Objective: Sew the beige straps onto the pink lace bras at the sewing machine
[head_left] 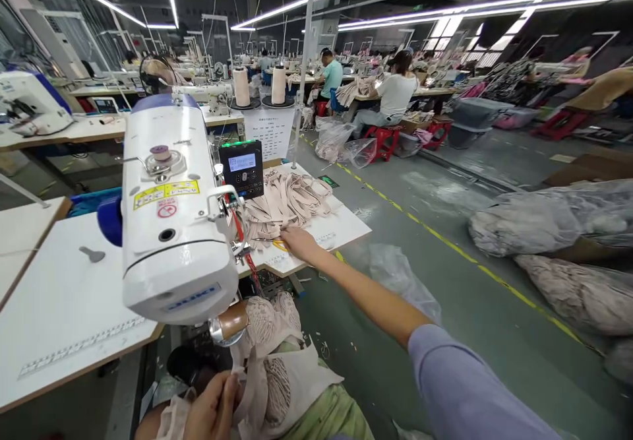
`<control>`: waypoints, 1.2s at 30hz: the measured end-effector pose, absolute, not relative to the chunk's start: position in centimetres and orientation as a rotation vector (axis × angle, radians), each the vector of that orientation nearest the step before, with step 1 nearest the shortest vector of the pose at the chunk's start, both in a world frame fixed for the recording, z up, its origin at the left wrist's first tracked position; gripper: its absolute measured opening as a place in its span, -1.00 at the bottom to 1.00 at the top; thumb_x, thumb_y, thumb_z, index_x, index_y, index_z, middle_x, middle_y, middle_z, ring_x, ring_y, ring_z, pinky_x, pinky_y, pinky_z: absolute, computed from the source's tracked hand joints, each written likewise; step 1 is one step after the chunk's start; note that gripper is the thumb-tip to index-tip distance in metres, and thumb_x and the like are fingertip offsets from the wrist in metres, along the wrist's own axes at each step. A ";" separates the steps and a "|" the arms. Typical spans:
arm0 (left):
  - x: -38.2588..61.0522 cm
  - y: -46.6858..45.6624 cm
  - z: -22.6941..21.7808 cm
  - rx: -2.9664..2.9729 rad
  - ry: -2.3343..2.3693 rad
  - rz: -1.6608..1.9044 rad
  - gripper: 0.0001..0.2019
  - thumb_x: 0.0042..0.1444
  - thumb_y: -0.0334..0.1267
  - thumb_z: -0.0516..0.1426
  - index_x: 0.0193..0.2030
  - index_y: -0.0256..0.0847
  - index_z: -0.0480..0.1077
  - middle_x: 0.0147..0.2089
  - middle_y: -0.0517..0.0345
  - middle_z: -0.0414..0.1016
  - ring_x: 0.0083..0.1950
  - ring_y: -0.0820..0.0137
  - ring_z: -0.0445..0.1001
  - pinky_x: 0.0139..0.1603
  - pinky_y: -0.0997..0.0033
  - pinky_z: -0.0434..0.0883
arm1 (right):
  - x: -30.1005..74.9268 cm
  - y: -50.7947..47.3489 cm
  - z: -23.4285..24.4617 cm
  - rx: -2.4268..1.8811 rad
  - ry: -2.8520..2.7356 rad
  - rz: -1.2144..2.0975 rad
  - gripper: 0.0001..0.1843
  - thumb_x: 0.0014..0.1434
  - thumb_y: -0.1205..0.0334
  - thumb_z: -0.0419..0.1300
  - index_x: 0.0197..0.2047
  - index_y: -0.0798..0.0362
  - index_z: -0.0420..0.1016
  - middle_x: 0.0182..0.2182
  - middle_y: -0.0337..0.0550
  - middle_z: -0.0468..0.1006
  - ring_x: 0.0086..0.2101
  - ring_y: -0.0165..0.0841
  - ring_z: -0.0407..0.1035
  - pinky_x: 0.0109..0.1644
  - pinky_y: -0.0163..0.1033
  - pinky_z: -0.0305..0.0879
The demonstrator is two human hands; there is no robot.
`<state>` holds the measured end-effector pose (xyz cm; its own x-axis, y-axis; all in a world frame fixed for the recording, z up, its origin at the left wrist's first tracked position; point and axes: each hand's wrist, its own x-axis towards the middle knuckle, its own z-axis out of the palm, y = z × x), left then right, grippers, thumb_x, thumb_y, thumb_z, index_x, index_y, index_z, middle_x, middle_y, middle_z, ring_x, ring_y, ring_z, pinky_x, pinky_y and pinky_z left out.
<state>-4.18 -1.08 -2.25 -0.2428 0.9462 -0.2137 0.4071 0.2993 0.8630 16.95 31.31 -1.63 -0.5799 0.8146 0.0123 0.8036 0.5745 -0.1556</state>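
My right hand (298,242) reaches across to a pile of beige fabric pieces (289,204) on the white side table (346,225), its fingers closing on the pile's near edge. My left hand (213,408) sits low at my lap, pinching a strip of beige lace fabric (270,361) that lies bunched there. The white sewing machine (171,209) stands between the two hands, with its control panel (242,168) behind it.
Two thread cones (260,85) stand behind the machine. Plastic bags of fabric (554,219) lie on the floor at right, beyond a yellow floor line (445,239). Other people sit at sewing tables (393,94) at the back. A white worktable (59,295) spreads to the left.
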 end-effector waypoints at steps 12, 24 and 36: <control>-5.0 -1.6 -2.2 0.926 1.682 0.983 -0.52 0.15 0.20 0.09 -0.15 -0.22 0.49 -0.23 0.02 0.58 -0.15 0.19 0.51 -0.11 0.32 0.42 | 21.4 21.8 0.6 -1.383 -2.735 0.390 -0.73 0.23 0.32 0.06 0.00 0.15 0.36 -0.23 0.01 0.52 -0.34 -0.30 0.44 -0.29 -0.29 0.28; -4.0 -1.8 0.7 0.576 1.403 1.146 -0.68 0.19 0.02 0.16 -0.18 -0.22 0.50 -0.36 0.17 0.45 -0.33 0.46 0.36 -0.28 0.52 0.31 | 18.9 5.8 -1.3 -0.813 -2.545 0.832 -0.59 0.15 0.22 0.23 0.07 0.02 0.35 -0.05 0.03 0.51 -0.12 -0.18 0.46 -0.14 -0.12 0.42; -4.2 -1.4 1.2 0.819 1.558 1.080 -0.68 0.25 -0.01 0.00 -0.41 -0.17 0.28 -0.45 0.29 0.17 -0.41 0.45 0.14 -0.37 0.49 0.16 | 18.2 6.8 -2.3 -0.887 -2.369 1.193 -0.66 0.12 0.31 0.20 -0.01 -0.08 0.40 -0.24 -0.15 0.55 -0.37 -0.32 0.44 -0.32 -0.28 0.35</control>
